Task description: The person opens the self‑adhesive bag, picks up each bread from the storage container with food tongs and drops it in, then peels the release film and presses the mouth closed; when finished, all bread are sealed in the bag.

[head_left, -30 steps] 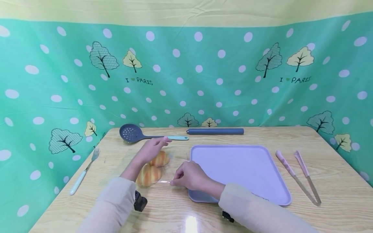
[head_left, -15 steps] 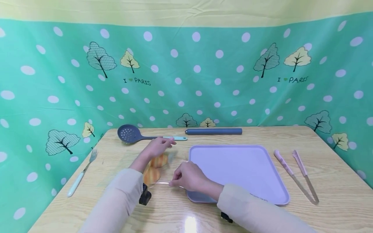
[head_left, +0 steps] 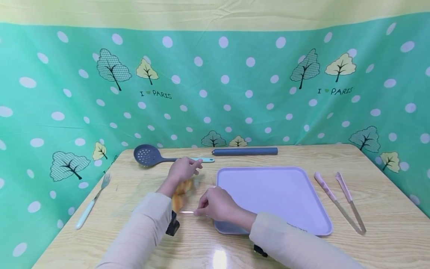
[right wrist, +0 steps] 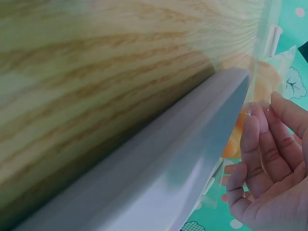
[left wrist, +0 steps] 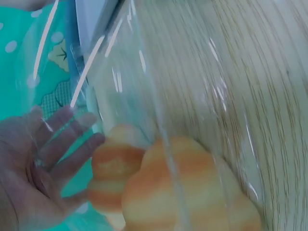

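Two striped bread rolls lie against each other on the table under thin, clear plastic that looks like a bag. My left hand is over the far side of the rolls, its forearm covering part of them. The left wrist view shows this hand through the shiny film, fingers spread and relaxed, beside the smaller roll. With thumb and fingertips, my right hand pinches the near edge of the plastic, by the left rim of the lilac tray. An orange part of a roll shows behind it.
A slotted skimmer with a mint handle lies at the back left, next to a dark blue rod. A fork is at the left edge. Pink-handled tongs lie right of the tray. A patterned cloth hangs behind.
My left hand and forearm have moved to the right over the rolls, hiding more of them. The right hand keeps its pinch in nearly the same place. The head view has shifted slightly.
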{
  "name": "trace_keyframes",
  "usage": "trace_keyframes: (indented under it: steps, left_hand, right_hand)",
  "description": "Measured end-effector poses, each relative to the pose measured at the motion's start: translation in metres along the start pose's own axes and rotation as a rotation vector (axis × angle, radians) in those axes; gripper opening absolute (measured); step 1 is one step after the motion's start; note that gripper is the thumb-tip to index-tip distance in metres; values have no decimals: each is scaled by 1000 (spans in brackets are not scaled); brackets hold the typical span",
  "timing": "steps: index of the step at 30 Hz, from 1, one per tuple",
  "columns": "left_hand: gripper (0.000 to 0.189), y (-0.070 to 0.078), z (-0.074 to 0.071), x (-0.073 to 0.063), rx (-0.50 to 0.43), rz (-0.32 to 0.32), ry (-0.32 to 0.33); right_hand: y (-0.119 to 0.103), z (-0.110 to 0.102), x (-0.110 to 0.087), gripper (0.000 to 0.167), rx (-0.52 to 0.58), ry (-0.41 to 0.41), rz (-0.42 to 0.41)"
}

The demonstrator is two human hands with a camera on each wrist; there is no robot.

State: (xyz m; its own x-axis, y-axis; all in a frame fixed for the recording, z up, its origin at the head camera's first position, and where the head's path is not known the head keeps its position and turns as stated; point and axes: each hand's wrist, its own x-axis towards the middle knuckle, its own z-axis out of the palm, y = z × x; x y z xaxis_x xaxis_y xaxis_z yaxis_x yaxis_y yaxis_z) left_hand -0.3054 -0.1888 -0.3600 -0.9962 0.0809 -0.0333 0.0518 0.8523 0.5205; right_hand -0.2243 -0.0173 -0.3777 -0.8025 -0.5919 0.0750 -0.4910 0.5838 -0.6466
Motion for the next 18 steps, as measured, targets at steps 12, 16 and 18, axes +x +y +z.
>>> trace_keyframes:
  steps: [12,16,18]
  left_hand:
    - [10,8,2,-2,42,44,-30]
    - [12,7,1,-4,10,32,-80]
    - [13,7,1,-5,0,28,-105]
  right_hand:
    - [-1,-2,-1,22,-2,-4,12]
    - [-1,-2,-2,21,-4,-6,10]
    - [-1,-2,-2,21,-6,-7,10]
